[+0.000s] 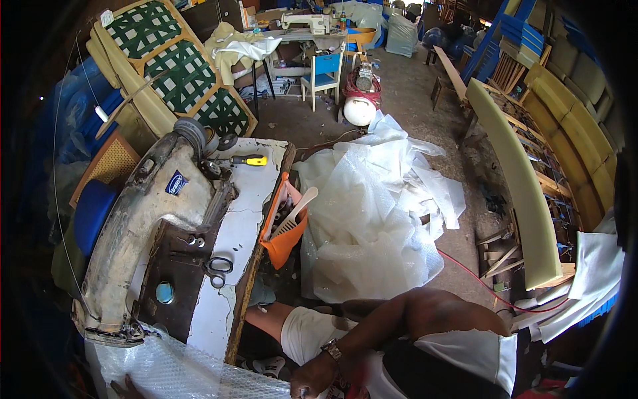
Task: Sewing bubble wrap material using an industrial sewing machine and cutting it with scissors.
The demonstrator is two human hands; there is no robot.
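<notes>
An old worn sewing machine (156,199) stands on the table at my left. Bubble wrap (179,369) lies under its needle end and stretches along the near table edge. My right hand (314,378), with a watch on the wrist, is closed at the wrap's right end and seems to pinch its edge. At the lower left, my left hand (125,388) shows only in part, its fingers apart and flat by the wrap. Black-handled scissors (218,269), small bobbins (195,241) and a round turquoise container (165,292) lie on the tabletop.
A yellow-handled screwdriver (249,160) lies beyond the machine. An orange pouch (289,236) with a pale comb-like tool hangs at the table's right edge. A big heap of bubble wrap (372,226) covers the floor; a red hose (465,269) runs beside it. A long sofa frame (518,186) stands right.
</notes>
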